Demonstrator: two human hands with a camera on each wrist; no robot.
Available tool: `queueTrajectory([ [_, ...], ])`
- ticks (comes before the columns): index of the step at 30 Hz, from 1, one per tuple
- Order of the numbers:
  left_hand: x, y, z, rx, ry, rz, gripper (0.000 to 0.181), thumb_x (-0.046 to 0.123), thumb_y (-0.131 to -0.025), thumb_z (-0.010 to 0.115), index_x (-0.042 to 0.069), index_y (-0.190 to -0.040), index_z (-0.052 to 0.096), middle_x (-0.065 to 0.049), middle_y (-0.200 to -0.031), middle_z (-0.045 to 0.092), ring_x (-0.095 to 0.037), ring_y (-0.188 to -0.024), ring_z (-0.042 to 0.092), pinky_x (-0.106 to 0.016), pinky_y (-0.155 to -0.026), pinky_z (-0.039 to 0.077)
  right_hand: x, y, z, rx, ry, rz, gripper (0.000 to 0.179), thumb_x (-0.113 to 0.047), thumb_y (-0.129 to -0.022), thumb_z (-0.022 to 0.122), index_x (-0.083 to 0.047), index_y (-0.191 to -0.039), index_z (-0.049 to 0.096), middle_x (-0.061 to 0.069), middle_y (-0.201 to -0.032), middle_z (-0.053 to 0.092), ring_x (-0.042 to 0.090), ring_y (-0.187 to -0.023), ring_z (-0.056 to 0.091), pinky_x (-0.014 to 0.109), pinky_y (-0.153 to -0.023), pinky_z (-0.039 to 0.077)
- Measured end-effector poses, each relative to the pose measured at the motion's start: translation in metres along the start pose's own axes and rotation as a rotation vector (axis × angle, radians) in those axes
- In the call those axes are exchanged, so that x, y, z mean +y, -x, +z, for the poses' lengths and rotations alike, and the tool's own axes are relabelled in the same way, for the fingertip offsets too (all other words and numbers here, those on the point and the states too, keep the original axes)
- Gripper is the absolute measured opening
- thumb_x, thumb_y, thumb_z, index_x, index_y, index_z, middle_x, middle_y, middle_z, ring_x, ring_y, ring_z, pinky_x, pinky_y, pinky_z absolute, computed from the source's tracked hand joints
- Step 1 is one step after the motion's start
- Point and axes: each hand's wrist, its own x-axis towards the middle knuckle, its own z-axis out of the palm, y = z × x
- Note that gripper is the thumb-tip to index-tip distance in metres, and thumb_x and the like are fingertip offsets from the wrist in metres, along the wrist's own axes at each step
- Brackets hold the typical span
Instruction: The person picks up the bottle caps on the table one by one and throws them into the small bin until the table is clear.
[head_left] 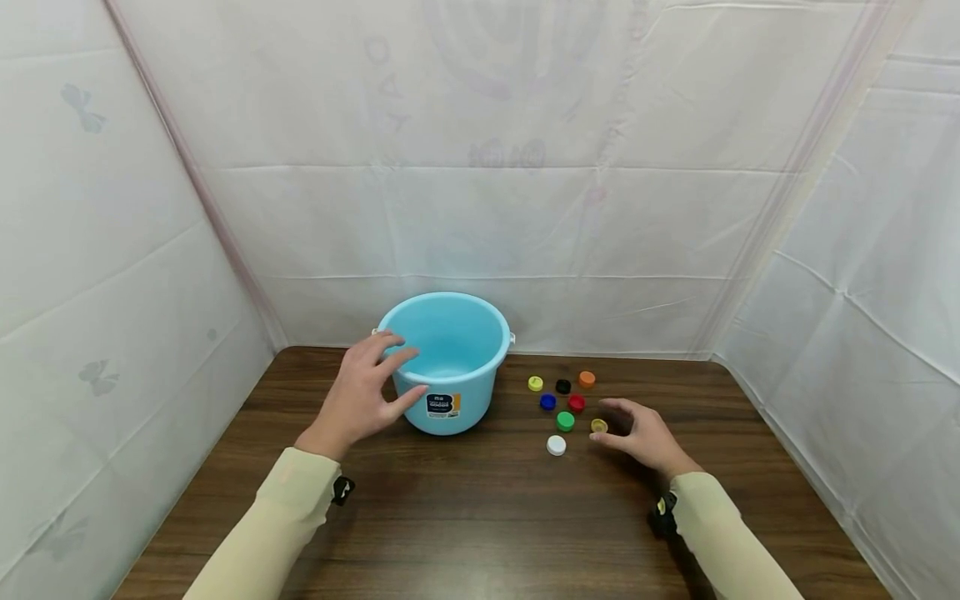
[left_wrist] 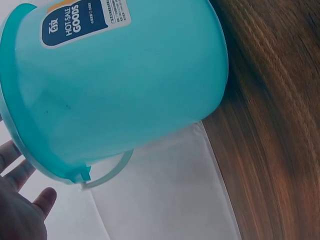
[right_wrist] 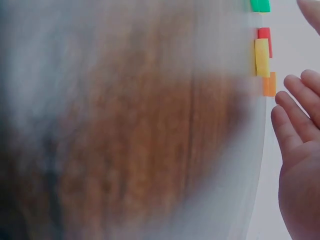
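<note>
A light blue plastic bucket (head_left: 487,385) stands upright on the table, its label facing me. My left hand (head_left: 358,398) is at its left rim, fingers spread and holding nothing. In the left wrist view, the fingertips (left_wrist: 19,174) show beside the rim and the white handle (left_wrist: 111,176). My right hand (head_left: 647,437) hovers low at a yellow bottle cap (head_left: 598,426), thumb and fingers parted on either side of it. In the right wrist view, the fingers (right_wrist: 287,125) look loosely straight. Close by lie a green cap (head_left: 565,422), a red cap (head_left: 576,403) and a white cap (head_left: 556,445).
Farther back on the dark wooden table (head_left: 465,517) are a blue cap (head_left: 548,402), a black cap (head_left: 563,387), an orange cap (head_left: 587,379) and another yellow cap (head_left: 535,383). White cloth walls (head_left: 480,208) enclose the back and both sides.
</note>
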Motion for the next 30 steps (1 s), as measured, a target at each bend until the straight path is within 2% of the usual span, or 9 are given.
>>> queueTrajectory([
  [6,0.0039,-0.0016,0.0024,0.013,0.002,0.022,0.048,0.041,-0.081,0.085,0.015,-0.120,0.074,-0.017,-0.124,0.064,-0.038,-0.131,0.054,-0.068,-0.107,0.039,-0.0028,-0.0023,-0.0007,-0.012,-0.027,-0.002,0.068,-0.047,-0.083,0.085,-0.008,-0.135,0.065,0.012,-0.135,0.068,0.035,-0.125,0.064,0.056,-0.104,0.051],
  [11,0.0064,-0.0020,0.0036,0.021,0.011,0.016,0.044,0.038,-0.081,0.086,0.014,-0.116,0.075,-0.016,-0.119,0.065,-0.040,-0.133,0.053,-0.069,-0.107,0.038,-0.0018,-0.0043,-0.0009,-0.014,-0.017,0.006,0.061,-0.041,-0.084,0.085,-0.008,-0.131,0.067,0.011,-0.131,0.070,0.034,-0.122,0.066,0.055,-0.102,0.053],
  [20,0.0074,-0.0031,0.0030,0.010,0.022,0.006,0.038,0.038,-0.083,0.084,0.012,-0.109,0.077,-0.008,-0.110,0.066,-0.038,-0.131,0.054,-0.068,-0.110,0.037,-0.0011,-0.0083,-0.0005,-0.023,-0.010,0.017,0.051,-0.032,-0.085,0.086,-0.008,-0.126,0.070,0.010,-0.124,0.073,0.031,-0.113,0.070,0.050,-0.096,0.056],
  [30,0.0090,-0.0029,0.0027,0.015,0.006,0.009,0.034,0.036,-0.081,0.087,0.011,-0.101,0.078,-0.006,-0.102,0.067,-0.033,-0.116,0.058,-0.066,-0.103,0.043,-0.0026,-0.0094,-0.0007,-0.041,-0.020,0.033,0.042,-0.025,-0.085,0.086,-0.007,-0.121,0.072,0.009,-0.117,0.074,0.028,-0.108,0.070,0.048,-0.093,0.058],
])
